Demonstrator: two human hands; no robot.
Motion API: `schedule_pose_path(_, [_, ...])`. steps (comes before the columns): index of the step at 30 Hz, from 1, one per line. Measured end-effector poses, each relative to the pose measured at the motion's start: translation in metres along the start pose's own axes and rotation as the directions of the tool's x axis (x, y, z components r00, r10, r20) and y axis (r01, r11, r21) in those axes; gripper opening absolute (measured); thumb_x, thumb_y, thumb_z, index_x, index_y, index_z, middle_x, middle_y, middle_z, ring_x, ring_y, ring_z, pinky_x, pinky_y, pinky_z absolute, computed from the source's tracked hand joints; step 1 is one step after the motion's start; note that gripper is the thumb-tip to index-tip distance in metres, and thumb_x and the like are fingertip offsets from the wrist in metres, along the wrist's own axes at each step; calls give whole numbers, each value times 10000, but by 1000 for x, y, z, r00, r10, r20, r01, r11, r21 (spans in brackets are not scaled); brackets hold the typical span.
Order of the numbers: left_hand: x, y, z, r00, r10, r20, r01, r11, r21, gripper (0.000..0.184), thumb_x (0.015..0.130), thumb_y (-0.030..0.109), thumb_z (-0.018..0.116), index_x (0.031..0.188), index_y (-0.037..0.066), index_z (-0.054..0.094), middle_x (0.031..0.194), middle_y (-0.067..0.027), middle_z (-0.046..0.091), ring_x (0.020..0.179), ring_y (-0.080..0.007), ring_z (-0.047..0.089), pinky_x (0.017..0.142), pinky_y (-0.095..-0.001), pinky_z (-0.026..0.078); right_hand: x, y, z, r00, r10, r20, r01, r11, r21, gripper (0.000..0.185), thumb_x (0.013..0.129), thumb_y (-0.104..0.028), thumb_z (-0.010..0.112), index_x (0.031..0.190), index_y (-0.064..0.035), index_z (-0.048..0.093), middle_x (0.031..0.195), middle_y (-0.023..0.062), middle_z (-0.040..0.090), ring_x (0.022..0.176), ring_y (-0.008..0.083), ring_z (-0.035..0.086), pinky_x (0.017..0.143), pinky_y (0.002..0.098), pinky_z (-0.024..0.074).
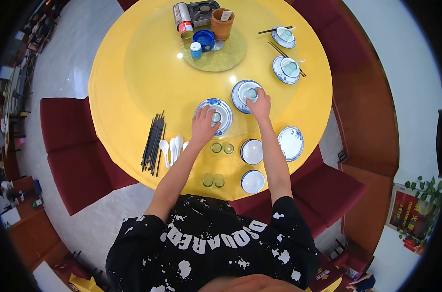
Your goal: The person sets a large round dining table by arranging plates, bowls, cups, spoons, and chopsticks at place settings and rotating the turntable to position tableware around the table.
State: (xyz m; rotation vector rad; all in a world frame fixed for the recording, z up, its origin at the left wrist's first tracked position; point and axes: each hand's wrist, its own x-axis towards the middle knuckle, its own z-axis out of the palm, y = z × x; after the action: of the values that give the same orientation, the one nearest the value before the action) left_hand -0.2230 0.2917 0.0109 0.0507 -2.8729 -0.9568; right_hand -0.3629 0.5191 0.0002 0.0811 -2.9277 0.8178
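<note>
My left hand (205,127) curls over a white bowl set on a blue-patterned plate (226,108). Its thumb and fingers are closed around a small clear glass (216,117) at the bowl. Farther right, my right hand (261,105) reaches over a second bowl on a blue-rimmed plate (238,103). Between its thumb and fingers is another small glass (251,94). Below the hands stand several more glasses (222,148), two stacks of bowls (252,152) and a flower-edged plate (291,144).
Black chopsticks (153,143) and white spoons (173,150) lie at the left of the yellow table (109,87). At the far side are a portable stove (201,13), a brown pot (222,25) and a blue ashtray (204,40). Two place settings (285,69) sit at the right. Red chairs (70,126) surround the table.
</note>
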Motion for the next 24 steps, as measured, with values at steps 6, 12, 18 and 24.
schedule_pose_path(6, [1,-9,4,999,35,-21,-35,999,-26,580,762,261,770,1275,108,548,1414,-136,481,1329,-397,415,1066,-497,389,-7,-6,-1,999,33,28,-33,999,0,560,734,-258,752,1235,-102,558,1057,159,679,1024,373,571,878,460,490])
schedule_pose_path(12, [2,-13,1,995,85,-49,-86,996,-19,648,774,268,765,1332,77,495,1420,-170,468,1328,-405,411,1067,-489,392,-10,-14,0,1000,30,10,-29,999,-34,599,724,-237,770,1253,-69,544,1104,168,657,1010,382,576,878,450,489])
schedule_pose_path(18, [-14,-20,-16,995,77,-68,-83,993,-82,849,794,375,729,1460,27,333,1497,-249,337,1387,-436,311,1139,-497,286,-40,-34,-8,985,-31,-171,51,992,114,614,783,-186,721,1318,16,496,1221,221,596,1126,398,546,980,472,436])
schedule_pose_path(24, [-67,-60,-5,990,-135,-27,135,991,-14,923,795,443,717,1466,-27,292,1512,-264,303,1420,-426,258,1156,-518,234,-141,-52,-2,971,235,-41,-204,905,374,488,827,-158,674,1258,40,560,1201,212,615,1116,336,584,975,433,451])
